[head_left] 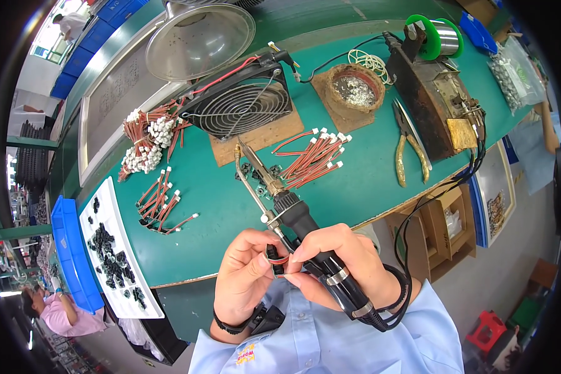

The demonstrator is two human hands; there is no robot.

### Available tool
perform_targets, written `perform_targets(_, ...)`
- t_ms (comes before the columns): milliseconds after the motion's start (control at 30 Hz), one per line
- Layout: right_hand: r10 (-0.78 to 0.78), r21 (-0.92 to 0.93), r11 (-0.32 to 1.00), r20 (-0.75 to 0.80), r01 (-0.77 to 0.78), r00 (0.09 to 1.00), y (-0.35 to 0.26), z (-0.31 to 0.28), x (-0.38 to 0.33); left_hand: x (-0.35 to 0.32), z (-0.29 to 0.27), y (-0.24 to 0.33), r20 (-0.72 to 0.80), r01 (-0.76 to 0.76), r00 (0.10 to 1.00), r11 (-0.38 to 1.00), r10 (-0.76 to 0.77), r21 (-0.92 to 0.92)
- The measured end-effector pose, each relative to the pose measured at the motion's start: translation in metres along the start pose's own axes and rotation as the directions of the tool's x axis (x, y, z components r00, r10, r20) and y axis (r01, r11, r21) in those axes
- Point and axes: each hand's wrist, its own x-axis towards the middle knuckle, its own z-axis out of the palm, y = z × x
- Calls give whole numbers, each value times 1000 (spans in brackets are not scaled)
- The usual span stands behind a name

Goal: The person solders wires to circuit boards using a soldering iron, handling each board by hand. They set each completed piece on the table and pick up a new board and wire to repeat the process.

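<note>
My left hand point(244, 277) pinches a small black component point(272, 252) with a short reddish wire lead point(280, 260) close to my chest. Across my right palm rests a black soldering iron point(296, 215) with a metal solder-feed tube clamped along it; its tip points up and away toward the fan. The thumb and index finger of my right hand point(349, 262) reach the same component and lead. Beyond the iron lie a pile of red wire leads with white connectors point(315, 159) and a few small black components point(246, 171). More soldered leads point(162, 202) lie to the left.
A black fan point(240, 103) stands on a board at the back, by a metal lamp shade point(201, 40). Rightward are a solder-dross bowl point(355, 87), pliers point(410, 143) and a solder spool point(442, 37) on a feeder box. A white tray point(131, 255) holds black parts.
</note>
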Motion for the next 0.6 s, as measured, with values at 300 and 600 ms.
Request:
perform_targets(300,4,-28,1000,15,-4,1000,-2,-2,0,1,1,-2,6,-78,997,996,77,43)
perform_targets(600,-17,-41,999,-13,16,1000,-7,-2,1,0,4,-2,24,-141,990,987,139,76)
